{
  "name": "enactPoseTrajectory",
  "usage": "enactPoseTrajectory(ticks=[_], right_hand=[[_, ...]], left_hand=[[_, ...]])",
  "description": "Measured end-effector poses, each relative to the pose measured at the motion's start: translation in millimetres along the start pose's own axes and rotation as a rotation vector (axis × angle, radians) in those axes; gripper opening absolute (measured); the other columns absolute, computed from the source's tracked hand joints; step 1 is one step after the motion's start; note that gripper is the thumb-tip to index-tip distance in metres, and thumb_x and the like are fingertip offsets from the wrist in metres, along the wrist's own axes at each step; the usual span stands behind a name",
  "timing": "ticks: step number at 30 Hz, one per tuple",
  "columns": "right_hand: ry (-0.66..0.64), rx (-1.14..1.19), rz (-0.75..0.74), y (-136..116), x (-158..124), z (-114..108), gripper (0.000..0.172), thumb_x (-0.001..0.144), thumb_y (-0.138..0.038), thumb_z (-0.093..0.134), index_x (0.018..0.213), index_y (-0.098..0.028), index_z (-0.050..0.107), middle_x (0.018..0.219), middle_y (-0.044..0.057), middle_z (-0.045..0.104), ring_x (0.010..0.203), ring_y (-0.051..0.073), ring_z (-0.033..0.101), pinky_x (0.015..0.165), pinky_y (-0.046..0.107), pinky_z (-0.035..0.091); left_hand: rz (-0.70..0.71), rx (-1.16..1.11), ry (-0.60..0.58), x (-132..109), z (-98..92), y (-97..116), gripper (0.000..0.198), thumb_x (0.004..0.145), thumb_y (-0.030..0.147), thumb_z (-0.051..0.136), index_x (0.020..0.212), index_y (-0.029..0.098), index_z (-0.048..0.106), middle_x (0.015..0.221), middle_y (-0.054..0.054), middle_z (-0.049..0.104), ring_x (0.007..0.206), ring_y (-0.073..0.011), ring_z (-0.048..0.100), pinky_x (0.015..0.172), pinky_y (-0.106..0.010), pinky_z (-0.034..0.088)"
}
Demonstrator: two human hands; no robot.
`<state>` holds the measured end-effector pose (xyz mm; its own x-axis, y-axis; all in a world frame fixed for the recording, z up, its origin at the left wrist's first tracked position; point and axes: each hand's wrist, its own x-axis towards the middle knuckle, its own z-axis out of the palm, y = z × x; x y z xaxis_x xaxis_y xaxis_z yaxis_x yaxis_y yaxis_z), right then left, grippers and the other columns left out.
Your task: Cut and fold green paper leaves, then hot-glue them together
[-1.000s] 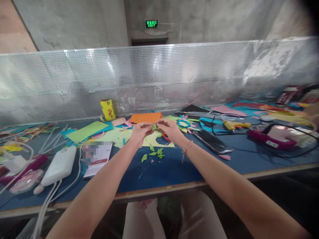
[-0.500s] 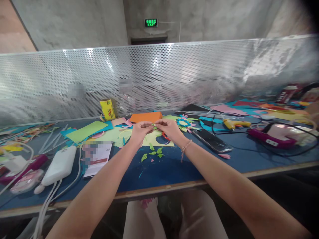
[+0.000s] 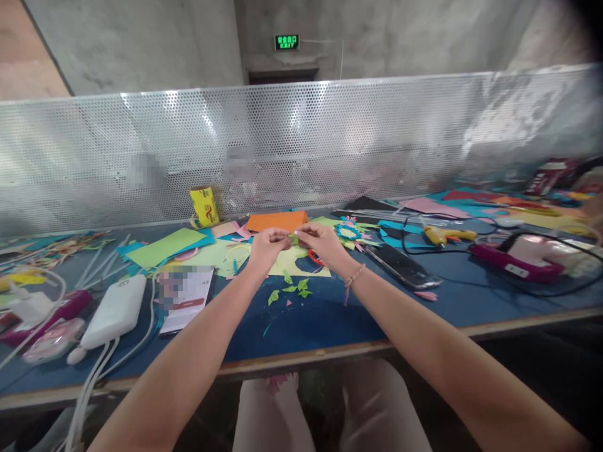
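Note:
Between my fingertips is a small green paper piece (image 3: 294, 239), partly covered by the fingers. My left hand (image 3: 269, 250) pinches its left side. From the right, my right hand (image 3: 322, 245) pinches the same piece, its fingertips close to the left ones. Just below on the blue table (image 3: 325, 326) lie several folded green paper leaves (image 3: 290, 288) and tiny scraps. A pale yellow sheet (image 3: 282, 267) is under my hands. The handles of red scissors (image 3: 315, 256) show beside my right hand, the rest hidden. A folded orange sheet (image 3: 277, 221) lies behind my hands.
To the left are a white power bank (image 3: 115, 311) with cables and a printed card (image 3: 186, 301). On the right lie a black phone (image 3: 402, 266), a yellow glue gun (image 3: 447, 235) and a purple power strip (image 3: 516, 260). A perforated metal screen (image 3: 301, 144) stands behind.
My fingers have shifted slightly around the green paper piece, and a little more of it shows. The things on the table stay where they were.

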<state>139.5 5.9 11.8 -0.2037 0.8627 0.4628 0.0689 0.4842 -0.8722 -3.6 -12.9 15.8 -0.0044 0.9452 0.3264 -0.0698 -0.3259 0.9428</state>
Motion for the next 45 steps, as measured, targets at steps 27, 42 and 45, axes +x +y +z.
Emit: enactPoseTrajectory(ticks=[27,42,45], right_hand=[[-0.079,-0.157,-0.084,-8,-3,-1,0.016,0.068,-0.028,0.058,0.077,-0.015,0.063,0.073,0.005,0.065,0.067,0.014,0.059,0.064,0.028,0.047],[-0.053,-0.008,-0.021,4,1,-3,0.02,0.064,-0.025,0.061,0.082,-0.017,0.062,0.073,0.002,0.061,0.066,0.012,0.057,0.067,0.028,0.048],[-0.03,0.053,-0.003,5,1,-2,0.017,0.063,-0.026,0.061,0.077,-0.017,0.062,0.071,0.001,0.061,0.065,0.011,0.057,0.068,0.029,0.048]], left_hand=[[0.071,0.184,-0.066,4,-4.0,1,0.009,0.065,0.022,0.062,0.065,0.014,0.059,0.06,-0.002,0.06,0.055,-0.0109,0.056,0.06,-0.025,0.046],[-0.068,-0.151,0.016,2,1.2,-5,0.019,0.048,0.009,0.063,0.067,0.012,0.059,0.059,0.001,0.057,0.057,-0.0071,0.051,0.06,-0.022,0.04],[-0.063,-0.177,0.015,2,0.9,-3,0.021,0.047,0.008,0.065,0.067,0.012,0.058,0.061,0.001,0.058,0.058,-0.0076,0.053,0.062,-0.023,0.042]])
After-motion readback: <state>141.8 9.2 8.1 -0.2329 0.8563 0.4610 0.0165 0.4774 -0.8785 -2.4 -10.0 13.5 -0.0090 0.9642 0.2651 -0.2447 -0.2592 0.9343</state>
